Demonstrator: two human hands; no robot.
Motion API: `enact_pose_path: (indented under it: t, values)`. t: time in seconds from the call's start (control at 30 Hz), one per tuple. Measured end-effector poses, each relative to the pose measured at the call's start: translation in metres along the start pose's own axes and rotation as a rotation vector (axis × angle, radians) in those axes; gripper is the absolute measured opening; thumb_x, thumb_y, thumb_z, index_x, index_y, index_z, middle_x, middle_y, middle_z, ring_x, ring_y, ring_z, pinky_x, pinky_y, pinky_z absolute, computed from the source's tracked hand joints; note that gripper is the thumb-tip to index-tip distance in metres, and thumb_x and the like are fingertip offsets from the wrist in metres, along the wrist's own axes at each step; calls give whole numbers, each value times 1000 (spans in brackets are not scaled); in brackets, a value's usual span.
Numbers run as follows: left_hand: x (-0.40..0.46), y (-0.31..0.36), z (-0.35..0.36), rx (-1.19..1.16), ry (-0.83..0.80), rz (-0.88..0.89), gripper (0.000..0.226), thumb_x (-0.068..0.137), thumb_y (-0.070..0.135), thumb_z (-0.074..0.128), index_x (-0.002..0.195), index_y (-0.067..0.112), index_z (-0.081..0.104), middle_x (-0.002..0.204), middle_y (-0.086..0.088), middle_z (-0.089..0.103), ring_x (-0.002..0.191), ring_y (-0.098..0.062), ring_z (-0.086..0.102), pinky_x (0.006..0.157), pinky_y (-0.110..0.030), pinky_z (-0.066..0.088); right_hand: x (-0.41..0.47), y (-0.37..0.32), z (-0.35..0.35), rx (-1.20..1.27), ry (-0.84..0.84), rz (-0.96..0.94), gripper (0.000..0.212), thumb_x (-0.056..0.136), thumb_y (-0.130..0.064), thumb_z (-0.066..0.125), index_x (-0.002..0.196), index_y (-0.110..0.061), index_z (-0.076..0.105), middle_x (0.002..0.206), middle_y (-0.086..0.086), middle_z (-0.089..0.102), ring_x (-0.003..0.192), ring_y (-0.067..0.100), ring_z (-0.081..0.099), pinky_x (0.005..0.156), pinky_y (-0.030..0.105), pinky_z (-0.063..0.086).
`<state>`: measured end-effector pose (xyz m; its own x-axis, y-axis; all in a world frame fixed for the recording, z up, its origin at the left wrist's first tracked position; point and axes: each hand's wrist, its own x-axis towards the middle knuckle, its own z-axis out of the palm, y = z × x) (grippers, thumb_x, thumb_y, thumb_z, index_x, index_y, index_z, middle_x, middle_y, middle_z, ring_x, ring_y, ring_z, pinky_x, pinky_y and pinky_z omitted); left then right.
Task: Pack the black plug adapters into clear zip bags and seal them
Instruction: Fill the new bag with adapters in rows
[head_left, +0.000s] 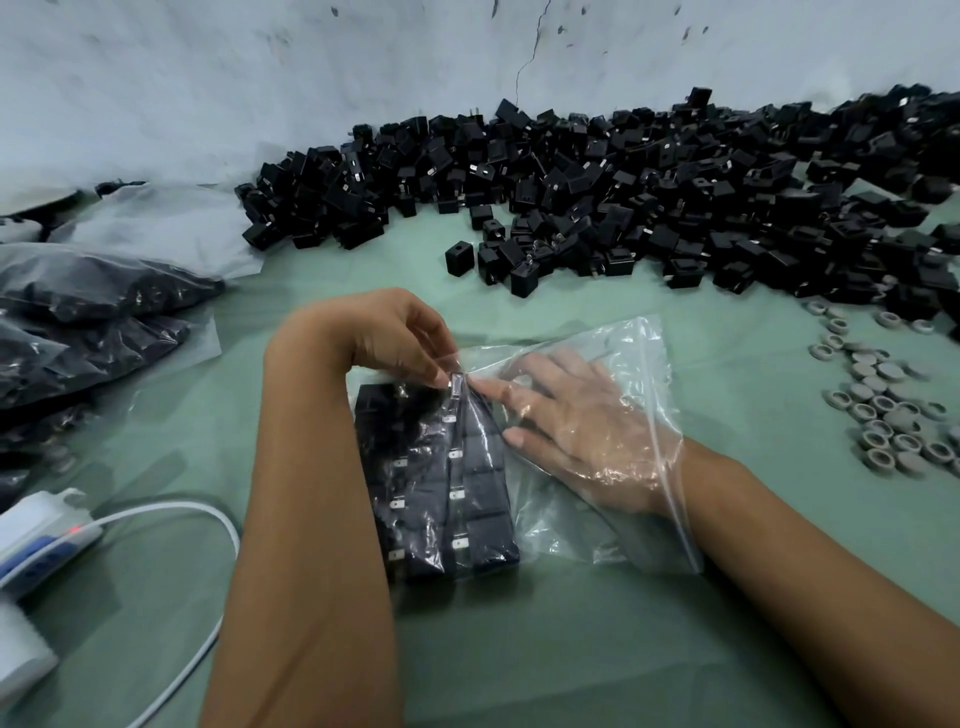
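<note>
Two rows of black plug adapters (441, 483), blocky and matte with small metal prongs catching the light, are seen packed side by side inside a clear zip bag (613, 395) lying on the green worktop (571, 649). The bag's film is thin, glossy and wrinkled, and its unfilled part spreads to the right of the rows. The left hand (384, 332) is bent over the far end of the rows, and the film is pinched there between its fingers (434, 371) and thumb. The right hand (582, 431) is slipped inside the bag through its right-hand edge; its fingers are held straight and released, with the tips laid against the right-hand row.

A wide heap of loose adapters (649, 192) is banked along the pale, scuffed wall (208, 78) at the far edge. Small grey round caps (878, 410) are scattered near the right edge, well apart from the bag. Filled bags (88, 312) are stacked at the left edge, and a white device (36, 540) with a curved white cable (218, 525) is set at the near left. Bare green surface is left between the bag and the heap, and along the near edge.
</note>
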<state>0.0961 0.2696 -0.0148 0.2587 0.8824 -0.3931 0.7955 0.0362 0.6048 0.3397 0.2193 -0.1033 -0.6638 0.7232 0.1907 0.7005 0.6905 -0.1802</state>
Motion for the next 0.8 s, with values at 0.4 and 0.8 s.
enact_pose_path:
  t: [0.4,0.8]
  values:
    - [0,1,0,19,12,-12,20,78,0,83,85,19,80,85,2,79,82,-13,73,76,-25,54,-4,0,0,17,-19,20,64,99,-66,8,159,-44,8,151,-12,45,128,9,32,105,41,35]
    - [0,6,4,24,23,-44,14,80,3,83,79,15,76,74,0,76,69,-16,68,73,-32,58,-7,1,-2,26,27,-9,67,101,-67,6,159,-37,25,148,-11,48,128,10,31,100,38,32]
